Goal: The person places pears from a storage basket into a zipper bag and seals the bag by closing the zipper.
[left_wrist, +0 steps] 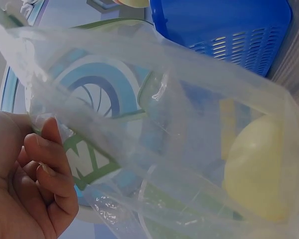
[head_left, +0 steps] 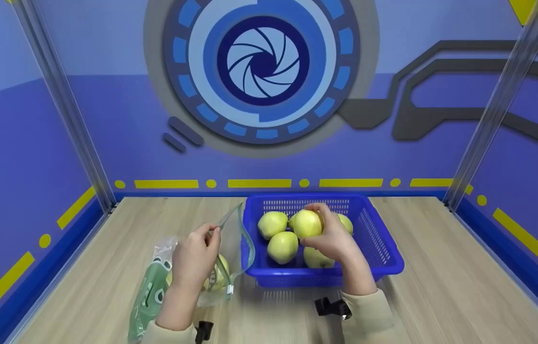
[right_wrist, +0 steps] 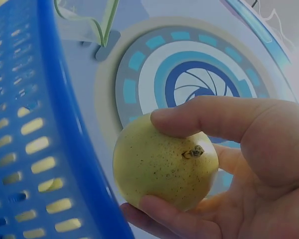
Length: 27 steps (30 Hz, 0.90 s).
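My left hand (head_left: 197,253) pinches the upper edge of a clear zip bag (head_left: 239,239) with a green seal and a white slider; its mouth gapes toward the basket. Inside the bag, yellow-green pears (left_wrist: 254,167) show through the plastic. My right hand (head_left: 333,234) grips a speckled yellow-green pear (right_wrist: 164,164), thumb on one side and fingers on the other, above a blue slotted basket (head_left: 385,253). Several more pears (head_left: 282,247) lie in the basket, partly hidden by this hand.
Left of the bag lies green plastic packaging (head_left: 147,298) with a cartoon face, partly behind the left forearm. The basket stands on the wood-look table (head_left: 445,286), close to the printed blue back wall (head_left: 269,167). Side panels border the table.
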Each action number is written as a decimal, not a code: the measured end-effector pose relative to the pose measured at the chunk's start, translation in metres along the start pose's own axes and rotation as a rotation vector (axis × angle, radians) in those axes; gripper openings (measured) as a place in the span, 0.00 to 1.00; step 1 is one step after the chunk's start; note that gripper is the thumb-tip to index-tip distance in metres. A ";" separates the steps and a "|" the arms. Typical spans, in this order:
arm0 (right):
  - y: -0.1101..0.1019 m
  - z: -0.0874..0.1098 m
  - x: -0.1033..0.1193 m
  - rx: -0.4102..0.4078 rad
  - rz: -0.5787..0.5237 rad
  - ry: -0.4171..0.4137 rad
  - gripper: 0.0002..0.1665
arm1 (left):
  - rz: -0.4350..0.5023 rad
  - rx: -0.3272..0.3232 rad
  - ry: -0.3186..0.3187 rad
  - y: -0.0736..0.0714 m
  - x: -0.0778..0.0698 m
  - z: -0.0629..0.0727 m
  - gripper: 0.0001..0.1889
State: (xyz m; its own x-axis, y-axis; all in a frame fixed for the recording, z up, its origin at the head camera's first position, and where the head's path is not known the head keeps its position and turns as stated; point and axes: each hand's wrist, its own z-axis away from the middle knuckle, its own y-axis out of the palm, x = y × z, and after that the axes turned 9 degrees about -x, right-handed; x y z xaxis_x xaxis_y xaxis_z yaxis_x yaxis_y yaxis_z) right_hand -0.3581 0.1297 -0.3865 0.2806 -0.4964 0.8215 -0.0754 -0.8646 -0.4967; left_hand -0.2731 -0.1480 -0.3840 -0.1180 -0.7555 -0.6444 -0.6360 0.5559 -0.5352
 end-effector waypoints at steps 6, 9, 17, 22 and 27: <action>0.010 0.001 0.005 0.003 -0.042 -0.052 0.43 | -0.002 0.000 -0.004 0.001 0.001 0.000 0.11; 0.015 0.002 0.008 0.017 -0.072 -0.082 0.43 | -0.004 0.008 -0.015 0.001 0.000 0.000 0.11; 0.031 0.008 0.017 0.056 -0.078 -0.152 0.43 | -0.001 0.010 -0.015 0.000 0.000 0.000 0.11; 0.042 0.012 0.023 0.104 -0.093 -0.188 0.43 | -0.005 0.017 -0.031 0.001 0.000 0.000 0.11; 0.054 0.016 0.027 0.125 -0.110 -0.220 0.42 | -0.003 0.020 -0.033 0.001 0.000 0.000 0.11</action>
State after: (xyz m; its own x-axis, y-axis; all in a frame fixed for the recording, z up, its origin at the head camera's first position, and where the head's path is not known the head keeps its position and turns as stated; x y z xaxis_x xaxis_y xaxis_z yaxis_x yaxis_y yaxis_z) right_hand -0.3390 0.0706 -0.3956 0.4824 -0.3597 0.7987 0.0814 -0.8894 -0.4497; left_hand -0.2740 -0.1475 -0.3851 -0.0909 -0.7454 -0.6604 -0.6211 0.5608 -0.5475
